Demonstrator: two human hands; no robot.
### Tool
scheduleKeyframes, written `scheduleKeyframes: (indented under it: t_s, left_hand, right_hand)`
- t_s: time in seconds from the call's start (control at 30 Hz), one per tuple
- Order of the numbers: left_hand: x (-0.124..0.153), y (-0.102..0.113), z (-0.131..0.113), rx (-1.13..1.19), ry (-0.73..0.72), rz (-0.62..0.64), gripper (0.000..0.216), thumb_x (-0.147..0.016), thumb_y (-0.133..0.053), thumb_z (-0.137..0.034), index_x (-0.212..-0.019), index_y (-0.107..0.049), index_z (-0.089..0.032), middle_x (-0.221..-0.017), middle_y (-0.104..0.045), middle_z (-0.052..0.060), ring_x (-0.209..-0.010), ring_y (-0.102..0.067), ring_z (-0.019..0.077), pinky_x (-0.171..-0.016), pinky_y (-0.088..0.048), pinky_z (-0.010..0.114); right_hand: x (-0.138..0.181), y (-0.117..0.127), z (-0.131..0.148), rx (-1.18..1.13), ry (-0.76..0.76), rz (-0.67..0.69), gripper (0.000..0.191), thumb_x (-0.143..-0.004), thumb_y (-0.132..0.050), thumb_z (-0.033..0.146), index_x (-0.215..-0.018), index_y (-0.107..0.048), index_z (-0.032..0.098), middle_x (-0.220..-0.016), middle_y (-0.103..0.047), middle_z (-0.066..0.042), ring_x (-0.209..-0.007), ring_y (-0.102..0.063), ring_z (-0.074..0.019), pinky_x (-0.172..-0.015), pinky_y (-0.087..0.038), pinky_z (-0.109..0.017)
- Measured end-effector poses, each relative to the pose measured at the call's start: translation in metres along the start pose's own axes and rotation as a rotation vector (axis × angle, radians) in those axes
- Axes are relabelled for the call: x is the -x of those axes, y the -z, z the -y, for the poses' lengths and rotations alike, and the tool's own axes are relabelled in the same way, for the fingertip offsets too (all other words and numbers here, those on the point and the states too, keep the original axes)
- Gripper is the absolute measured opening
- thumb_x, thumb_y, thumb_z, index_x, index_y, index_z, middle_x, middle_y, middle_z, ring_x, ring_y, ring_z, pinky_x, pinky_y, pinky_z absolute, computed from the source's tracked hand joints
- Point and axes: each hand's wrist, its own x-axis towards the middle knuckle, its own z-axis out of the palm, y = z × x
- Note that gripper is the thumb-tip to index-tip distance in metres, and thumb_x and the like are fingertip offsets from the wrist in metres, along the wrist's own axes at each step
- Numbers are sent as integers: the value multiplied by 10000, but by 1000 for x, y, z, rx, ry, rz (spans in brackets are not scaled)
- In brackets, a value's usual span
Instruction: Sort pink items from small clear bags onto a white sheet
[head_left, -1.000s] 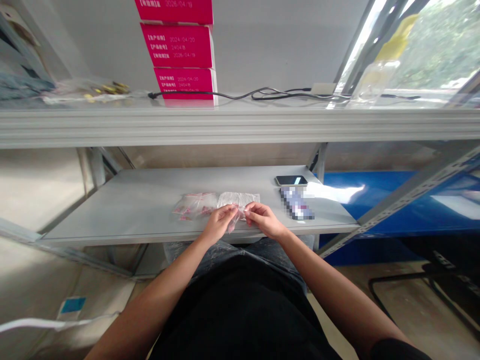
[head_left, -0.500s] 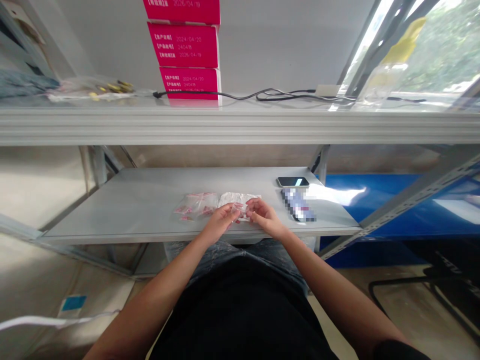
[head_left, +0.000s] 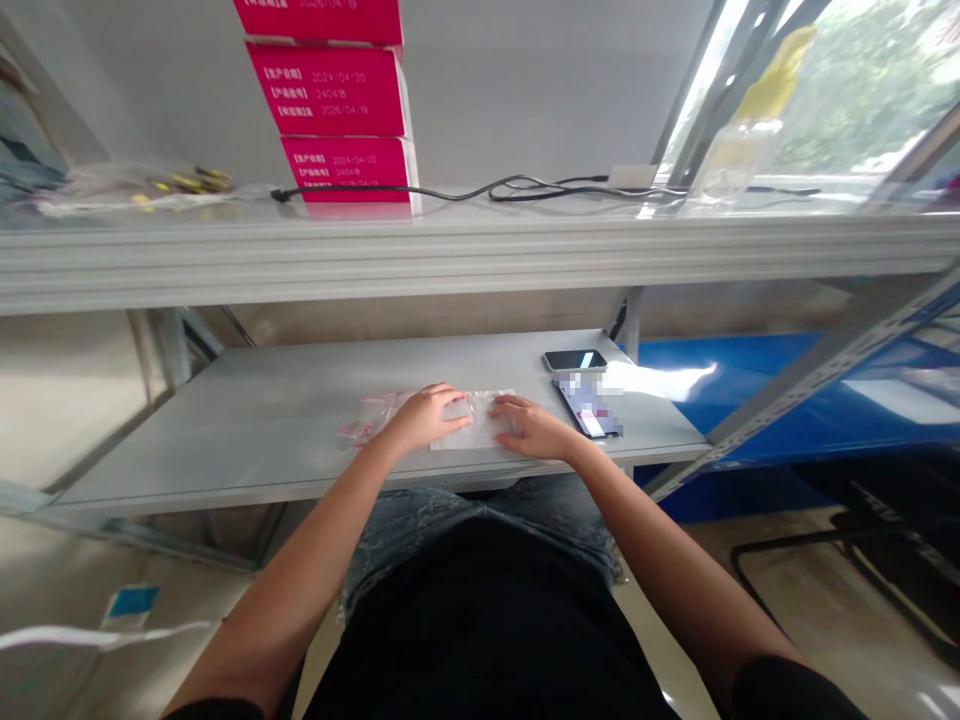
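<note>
A crinkled, whitish see-through plastic bag (head_left: 484, 432) lies flat on the grey lower shelf. On its left part rests my left hand (head_left: 426, 420), thumb apart from the curved fingers. My right hand (head_left: 534, 430) touches the bag's right part, its fingers spread and nothing gripped in them. Partly behind my left hand and wrist is a clear plastic bag (head_left: 379, 402) with small red and pink pieces (head_left: 356, 432). Whether anything small lies under my fingers is hidden.
Right of my hands lie a dark-screened phone (head_left: 574, 361) and a second phone (head_left: 589, 408), partly blurred out. Above runs the upper shelf edge (head_left: 450, 250), with stacked red boxes (head_left: 341, 95), a black cable (head_left: 457, 193) and a yellow-topped bottle (head_left: 739, 150).
My hands have moved from a close pinch over a small clear item to lying apart on the plastic bag. The small item no longer shows. The view has shifted slightly right.
</note>
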Motion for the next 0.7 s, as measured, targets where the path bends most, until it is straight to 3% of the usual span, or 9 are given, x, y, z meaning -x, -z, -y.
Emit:
scheduleKeyframes:
  t_s: [0.17, 0.33, 0.5, 0.7]
  left_hand:
    - [-16, 0, 4, -241, -100, 149, 299, -879, -692, -376, -1135, -735, -228, -1090, -715, 79, -1025, -664, 254, -924, -499, 348]
    - [-25, 5, -4, -385, -125, 220, 367, -831, -710, -356, -1173, -730, -222, -1043, -707, 86, -986, -658, 260, -907, -491, 341]
    - [-32, 10, -13, -478, -133, 292, 375, -824, -682, -352, -1170, -744, -220, -1018, -685, 99, -959, -643, 274, -883, -479, 360]
    - [-35, 13, -18, -491, -78, 314, 364, -831, -684, -377, -1174, -744, -269, -1110, -652, 106, -1051, -606, 286, -870, -464, 349]
  right_hand:
    - [-14, 2, 7, -11, -56, -108, 548, -914, -672, 407, -1397, -563, 173, -1478, -531, -192, -1395, -498, -324, -1155, -418, -501]
    - [-35, -23, 14, 62, -59, -55, 790, -890, -668, 591, -1477, -467, 102, -1504, -485, -259, -1448, -407, -394, -1185, -332, -581]
    - [-36, -41, 12, 130, -74, -37, 845, -917, -594, 648, -1518, -410, 84, -1559, -417, -260, -1479, -349, -405, -1215, -264, -579]
    - [-35, -41, 11, 154, -75, -9, 846, -944, -514, 683, -1532, -400, 85, -1580, -394, -249, -1493, -325, -402, -1222, -240, -576]
